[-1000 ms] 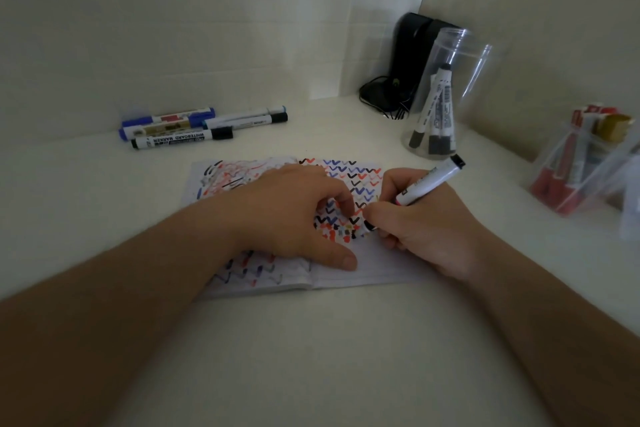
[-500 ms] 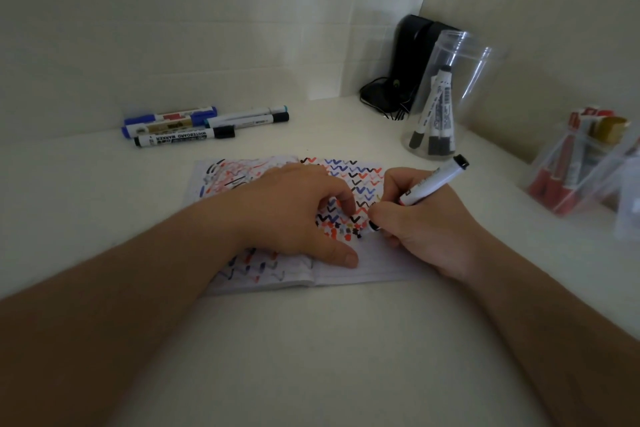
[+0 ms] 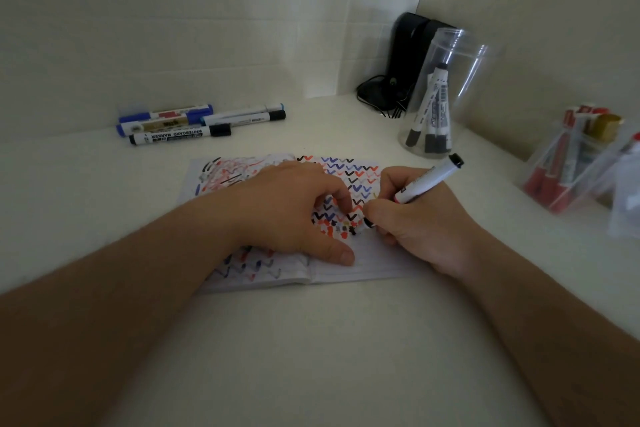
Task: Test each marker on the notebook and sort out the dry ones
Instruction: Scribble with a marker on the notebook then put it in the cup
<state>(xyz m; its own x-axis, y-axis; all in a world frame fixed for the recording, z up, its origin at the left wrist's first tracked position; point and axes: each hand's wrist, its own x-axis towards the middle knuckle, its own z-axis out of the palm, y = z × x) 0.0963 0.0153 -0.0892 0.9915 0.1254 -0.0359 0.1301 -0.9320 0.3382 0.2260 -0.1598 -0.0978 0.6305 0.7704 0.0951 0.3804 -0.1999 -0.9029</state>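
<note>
The pale surface (image 3: 311,340) fills a tiled corner. On it, in the middle, lies the open notebook (image 3: 349,270), its pages crowded with red, blue and black ticks and squiggles. The left hand (image 3: 291,208) lies on the notebook, fingers loosely curled onto the paper and thumb stretched flat near the fold, holding nothing. The right hand (image 3: 415,222) pinches a white marker (image 3: 427,180) in a writing grip, its black tip touching the right page just beside the left fingertips, its black end pointing up and away. Behind the right hand stands a clear jar (image 3: 443,94) with markers upright inside. At the right edge a clear container (image 3: 568,166) holds red markers. Far left, by the wall, four markers (image 3: 197,123) lie side by side. A black device (image 3: 408,55) sits in the corner.
</note>
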